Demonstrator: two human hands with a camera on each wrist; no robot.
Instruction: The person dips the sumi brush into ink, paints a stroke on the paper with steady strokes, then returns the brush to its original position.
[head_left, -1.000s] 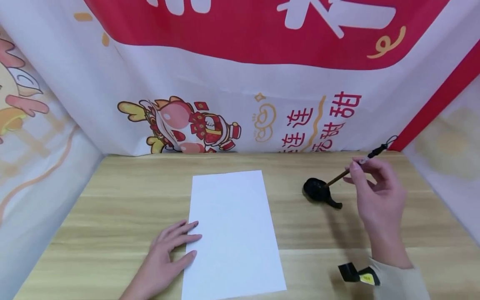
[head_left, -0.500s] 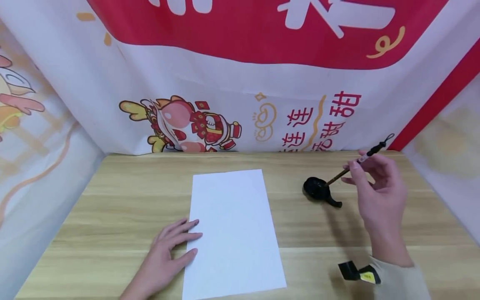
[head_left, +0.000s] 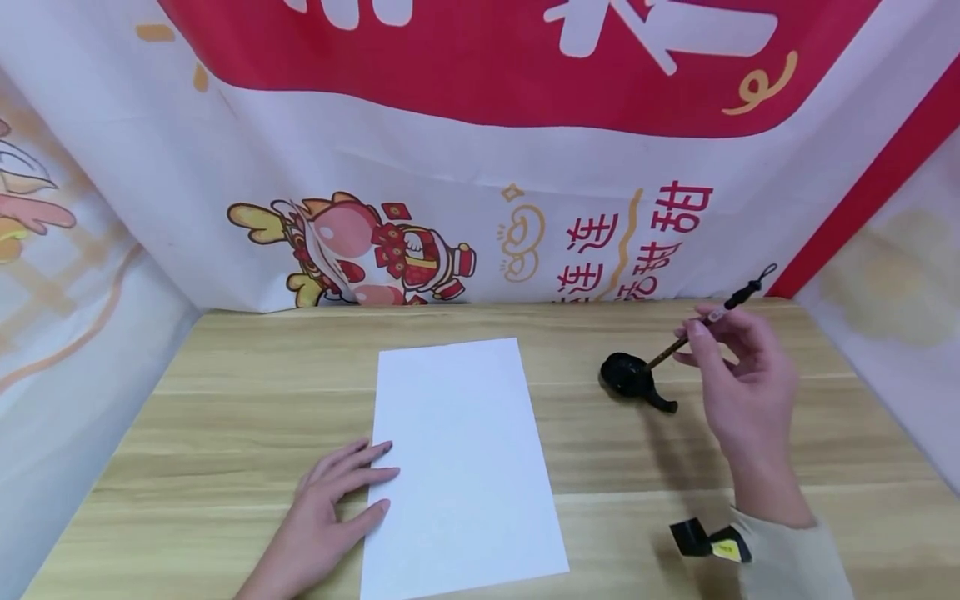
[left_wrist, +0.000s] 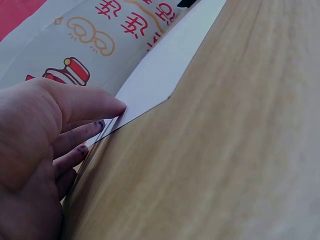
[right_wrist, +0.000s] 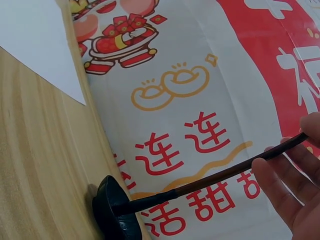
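In the head view my right hand [head_left: 750, 375] pinches a writing brush [head_left: 667, 353] by its upper shaft, the looped cord at its top end pointing up and away. The brush tip rests inside a small black ink dish [head_left: 628, 375] with a curved handle; the right wrist view shows the dark brush head [right_wrist: 145, 203] within the dish's bowl. My left hand [head_left: 330, 504] lies with spread fingers on the left edge of a blank white sheet of paper [head_left: 461, 467]. Dark smudges mark some of its fingertips [left_wrist: 82, 149] in the left wrist view.
The wooden table [head_left: 225, 400] ends at a printed cloth [head_left: 450, 158] with a red band and cartoon figures behind it. More cloth [head_left: 67, 250] hangs at the left and right sides. A black strap piece with a yellow label [head_left: 723, 547] sits at the right sleeve.
The head view has shifted slightly, so everything sits a little further left. The brush is slightly more upright, its tip still in the dish. The left hand stays on the paper.
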